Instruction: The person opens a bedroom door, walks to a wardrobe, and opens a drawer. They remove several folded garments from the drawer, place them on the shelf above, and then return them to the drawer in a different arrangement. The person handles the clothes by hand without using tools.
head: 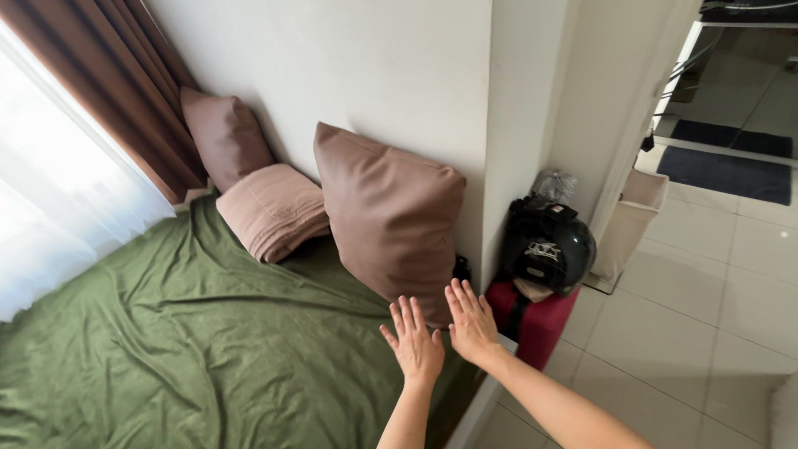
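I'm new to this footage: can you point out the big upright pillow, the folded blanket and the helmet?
Big upright pillow [391, 218], head view: centre of its brown front.
Folded blanket [273, 210], head view: middle of its top fold.
Helmet [550, 252], head view: its shiny black shell.

Both hands [445, 333] outstretched, fingers spread.

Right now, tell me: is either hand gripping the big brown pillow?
No. Both the left hand and right hand lie flat and open-fingered at the base of the pillow, gripping nothing.
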